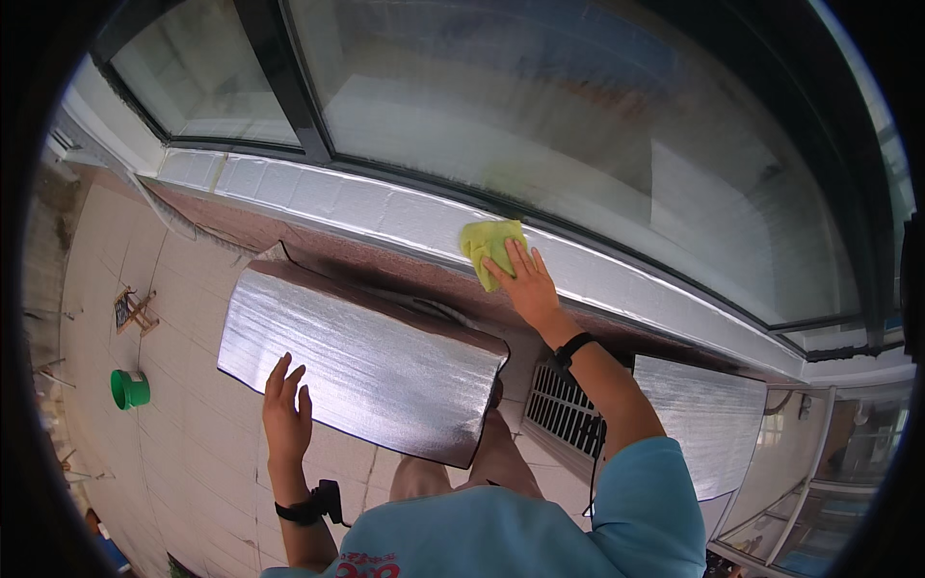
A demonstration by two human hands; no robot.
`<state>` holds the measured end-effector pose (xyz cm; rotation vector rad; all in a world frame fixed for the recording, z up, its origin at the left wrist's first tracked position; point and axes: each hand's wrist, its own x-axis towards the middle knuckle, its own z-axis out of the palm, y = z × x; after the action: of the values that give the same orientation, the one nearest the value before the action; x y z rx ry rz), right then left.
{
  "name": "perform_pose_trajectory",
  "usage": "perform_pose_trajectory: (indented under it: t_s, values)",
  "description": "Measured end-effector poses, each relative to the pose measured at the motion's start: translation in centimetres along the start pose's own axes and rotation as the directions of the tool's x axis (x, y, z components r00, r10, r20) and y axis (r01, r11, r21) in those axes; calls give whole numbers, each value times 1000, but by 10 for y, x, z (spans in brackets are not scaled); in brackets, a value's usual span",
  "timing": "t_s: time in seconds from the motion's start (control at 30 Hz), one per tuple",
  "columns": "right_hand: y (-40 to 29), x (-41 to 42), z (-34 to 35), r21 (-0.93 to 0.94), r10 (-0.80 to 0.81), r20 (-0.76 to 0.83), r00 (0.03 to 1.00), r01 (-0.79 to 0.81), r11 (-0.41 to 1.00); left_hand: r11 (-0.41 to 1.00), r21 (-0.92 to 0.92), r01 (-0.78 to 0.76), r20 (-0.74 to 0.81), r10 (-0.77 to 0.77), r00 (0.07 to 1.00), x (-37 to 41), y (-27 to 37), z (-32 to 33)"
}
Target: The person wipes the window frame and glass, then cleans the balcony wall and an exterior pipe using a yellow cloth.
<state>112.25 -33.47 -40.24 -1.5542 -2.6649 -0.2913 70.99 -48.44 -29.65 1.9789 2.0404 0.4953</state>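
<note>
My right hand (531, 289) presses a folded yellow-green cloth (485, 246) onto the foil-covered windowsill (347, 209). Its fingers are spread over the right part of the cloth, close below the dark window frame (462, 193). My left hand (287, 412) is empty, fingers apart, above the front left edge of a silvery foil cover (376, 361) draped over a boxy unit. Whether the left fingertips touch the cover cannot be told. Above the sill stands a large window pane (506, 101) with a hazy, streaked look.
At right, a second foil cover (697, 426) tops a grilled outdoor air-conditioner unit (564, 408). A green bucket (130, 390) and a small folding stool (134, 311) stand on the paved floor (195, 448) at left. A wrapped pipe (166, 209) runs along the wall.
</note>
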Motion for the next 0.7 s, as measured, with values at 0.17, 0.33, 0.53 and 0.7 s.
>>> perform_pose_trajectory:
  t_s: [0.17,0.33,0.53,0.7]
  values:
    - [38,-67,0,25,247,28,969,-248,969,984,-24,-179,26,179,983,29,76,10]
    - [89,-165,8,97,545,0,838,-542,834,958,-12,-288,60,288,956,36,126,24]
    - [151,-264,18,-33,837,47,545,-837,546,946,-22,-323,69,324,944,29,159,31]
    - [180,-299,29,9,944,-14,331,-944,331,926,2,-379,65,378,924,25,160,26]
